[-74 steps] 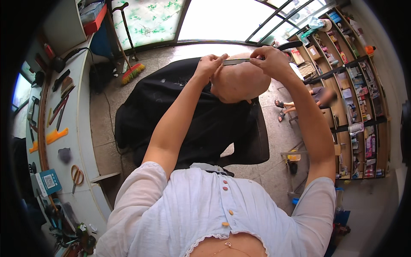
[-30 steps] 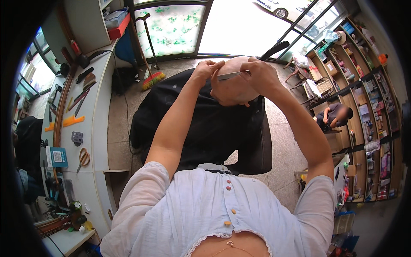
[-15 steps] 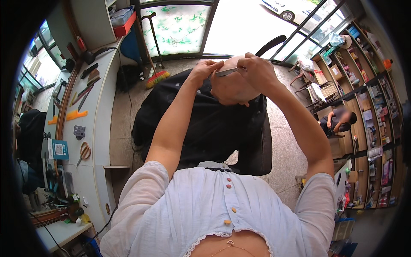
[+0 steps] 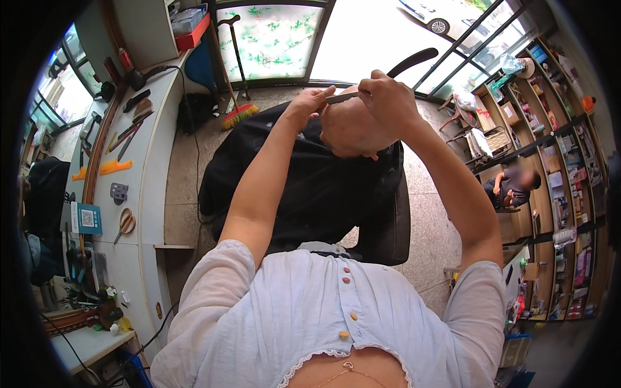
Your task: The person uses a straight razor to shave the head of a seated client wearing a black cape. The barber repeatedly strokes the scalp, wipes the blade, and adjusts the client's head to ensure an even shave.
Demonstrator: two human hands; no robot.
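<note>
A seated person's shaved head (image 4: 352, 128) is in front of me, tilted to one side. A black cape (image 4: 304, 187) covers that person's body. My right hand (image 4: 387, 102) grips a straight razor (image 4: 414, 61) near its pivot. Its curved black handle sticks out to the upper right, and the blade points left across the top of the head. Whether the edge touches the scalp I cannot tell. My left hand (image 4: 306, 106) is at the head's left side by the blade's tip, holding nothing, with its fingers stretched out and partly hidden.
Along the left runs a white counter (image 4: 139, 194) with scissors (image 4: 125, 223), an orange comb (image 4: 115, 167) and other tools below a mirror. A broom (image 4: 239, 115) leans by the glass door. On the right, a person (image 4: 516, 184) sits beside stocked shelves (image 4: 550, 258).
My right hand has shifted slightly, and the razor has turned so its blade looks darker and thinner. It now lies farther up the head. My left hand remains beside the head.
</note>
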